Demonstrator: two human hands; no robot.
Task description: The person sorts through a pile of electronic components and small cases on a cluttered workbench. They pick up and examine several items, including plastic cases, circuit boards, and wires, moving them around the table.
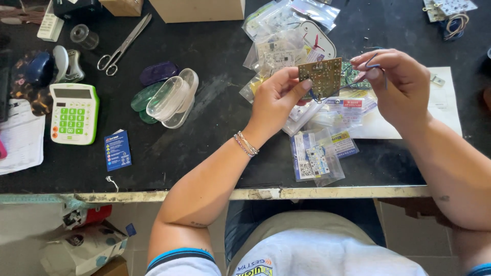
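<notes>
Holding: left hand point(276, 99) grip pinched on circuit board point(321, 76), raised above bench point(204, 153) | right hand point(401, 84) grip closed on blue wire point(372, 65) | risk: tugging may snap wire; board could drop onto plastic bags point(317, 153).
</notes>
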